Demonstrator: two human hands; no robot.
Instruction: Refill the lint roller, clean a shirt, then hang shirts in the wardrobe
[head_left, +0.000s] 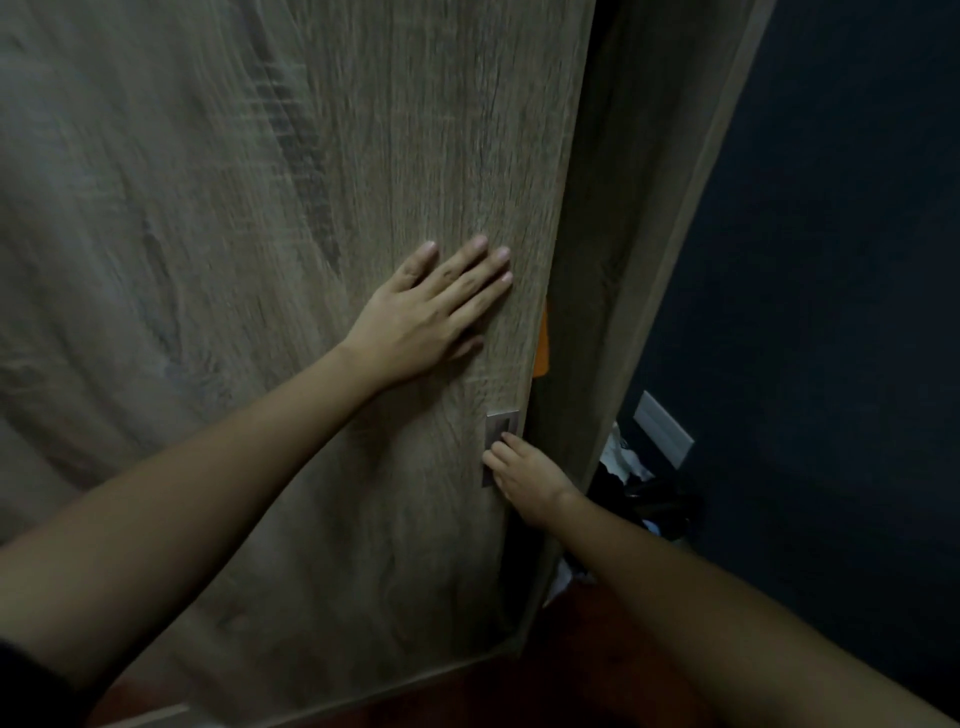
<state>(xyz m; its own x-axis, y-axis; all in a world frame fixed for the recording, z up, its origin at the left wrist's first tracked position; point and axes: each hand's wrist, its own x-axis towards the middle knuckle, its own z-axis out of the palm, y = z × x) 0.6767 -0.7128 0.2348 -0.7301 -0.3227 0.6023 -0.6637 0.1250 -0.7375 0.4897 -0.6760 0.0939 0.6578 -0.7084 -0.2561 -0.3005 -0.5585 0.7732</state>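
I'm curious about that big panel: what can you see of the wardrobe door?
The wardrobe door looks like grey-brown wood-grain laminate, tall and flat, with a small metal pull near its right edge. A dark gap runs beside that edge. The left hand lies flat on it; the right hand touches the pull with its fingers.

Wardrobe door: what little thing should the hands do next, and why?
Probably slide the wardrobe door rightward to shut the narrow gap. The left hand lies flat on it, the right hand touches the metal handle, neither holds a shirt, and something orange already shows inside the gap.
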